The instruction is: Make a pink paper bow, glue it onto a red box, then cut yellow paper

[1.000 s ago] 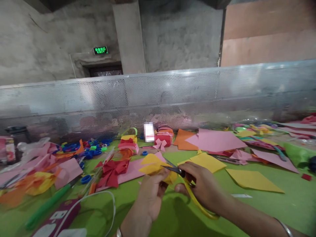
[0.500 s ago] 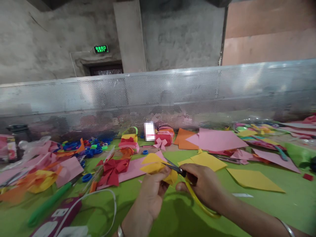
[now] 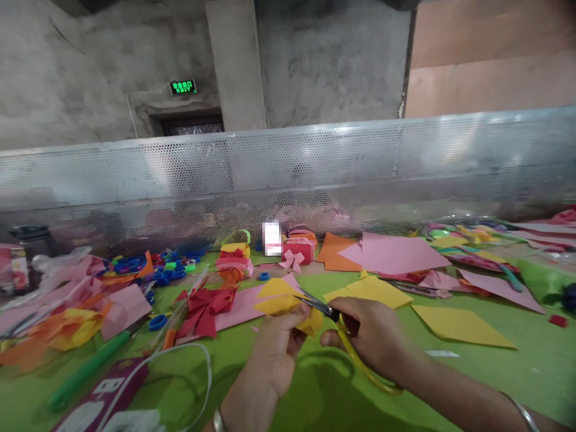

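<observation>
My left hand [image 3: 281,342] pinches a folded piece of yellow paper [image 3: 275,300] between thumb and fingers, above the green tabletop. Its petal-like ends fan out to the left, and part of it is hidden behind my fingers. In my right hand [image 3: 371,336] is a pair of scissors [image 3: 366,365] with yellow handles and dark metal blades. The blades point left and lie over the paper near my left thumb; they look slightly apart. Whether they are cutting into the paper, I cannot tell.
Yellow sheets [image 3: 463,326] lie to the right, with pink sheets [image 3: 402,253] farther back. A red paper bow [image 3: 207,309], blue tape rings [image 3: 157,323] and a green-handled tool [image 3: 90,369] are on the left. A purple power strip [image 3: 121,384] with a white cable sits front left. Perforated metal panels [image 3: 279,168] border the back.
Almost nothing differs. The scissor blades look slightly more closed over the yellow paper, and the whole view has shifted a little.
</observation>
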Motion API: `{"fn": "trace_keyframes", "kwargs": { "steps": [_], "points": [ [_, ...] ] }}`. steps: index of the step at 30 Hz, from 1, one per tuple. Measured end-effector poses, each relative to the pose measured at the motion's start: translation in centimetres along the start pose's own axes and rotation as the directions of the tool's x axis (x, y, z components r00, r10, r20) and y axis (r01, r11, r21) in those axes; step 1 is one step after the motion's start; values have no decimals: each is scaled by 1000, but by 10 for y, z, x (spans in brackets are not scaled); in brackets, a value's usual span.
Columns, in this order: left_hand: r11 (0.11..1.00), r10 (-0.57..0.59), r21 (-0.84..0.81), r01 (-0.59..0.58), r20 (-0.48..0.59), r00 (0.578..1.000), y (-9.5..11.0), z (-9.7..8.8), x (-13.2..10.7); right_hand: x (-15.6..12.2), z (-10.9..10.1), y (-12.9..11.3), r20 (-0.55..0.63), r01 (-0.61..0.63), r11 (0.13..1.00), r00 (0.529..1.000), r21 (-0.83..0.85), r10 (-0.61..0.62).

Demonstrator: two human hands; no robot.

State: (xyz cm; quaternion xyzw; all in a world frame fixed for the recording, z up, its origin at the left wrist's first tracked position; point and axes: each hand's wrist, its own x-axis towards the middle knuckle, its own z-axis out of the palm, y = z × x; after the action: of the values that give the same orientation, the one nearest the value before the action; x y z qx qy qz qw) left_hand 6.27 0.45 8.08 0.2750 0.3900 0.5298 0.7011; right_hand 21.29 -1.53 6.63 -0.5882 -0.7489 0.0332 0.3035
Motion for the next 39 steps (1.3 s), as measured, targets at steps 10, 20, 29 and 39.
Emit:
{"fn": "trace_keyframes", "kwargs": {
  "steps": [10, 20, 29, 39],
  "points": [
    [1000, 14, 11, -15, 19, 1000, 0, 1, 0, -1, -3, 0, 3, 23, 1000, 1000, -13, -23],
    [1000, 2, -9, -2, -2, 1000, -1, -1, 0, 1, -2, -1, 16, 3, 1000, 1000, -21, -3],
    [1000, -4, -17, 4, 20, 1000, -2, -1, 3, 1, 1, 1, 53, -37, 966, 998, 254, 24],
    [906, 12, 418, -68, 135, 991, -10, -3, 1, 12, -1, 5, 122, -182, 481, 981, 858, 154]
  ]
}}
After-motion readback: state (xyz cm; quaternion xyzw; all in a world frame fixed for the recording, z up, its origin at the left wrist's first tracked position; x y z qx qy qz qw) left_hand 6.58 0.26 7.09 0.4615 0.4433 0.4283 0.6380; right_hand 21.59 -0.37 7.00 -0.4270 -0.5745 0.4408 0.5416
